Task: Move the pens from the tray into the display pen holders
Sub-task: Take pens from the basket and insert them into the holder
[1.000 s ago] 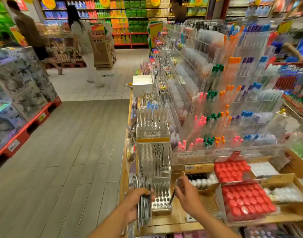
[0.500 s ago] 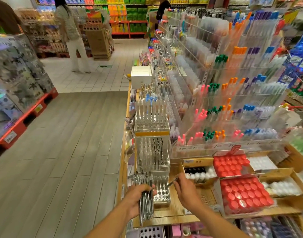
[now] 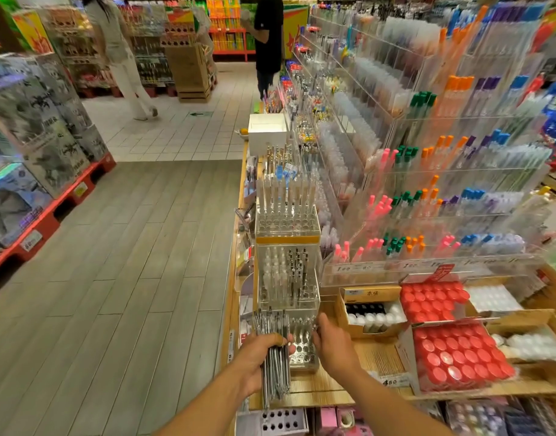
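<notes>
The left hand (image 3: 258, 360) gripped a bundle of pens (image 3: 275, 368) upright, fingers curled round it, just left of the clear pen holder (image 3: 301, 347) on the wooden shelf (image 3: 320, 388). The right hand (image 3: 334, 349) touched the holder's right side; whether its fingers held anything could not be told. Beyond rose taller holders (image 3: 287, 272).

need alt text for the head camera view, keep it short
A person's left hand grips a bundle of pens while the right hand reaches to the lowest tier of a clear stepped pen holder on a wooden shop shelf, beside a grey plank aisle.
</notes>
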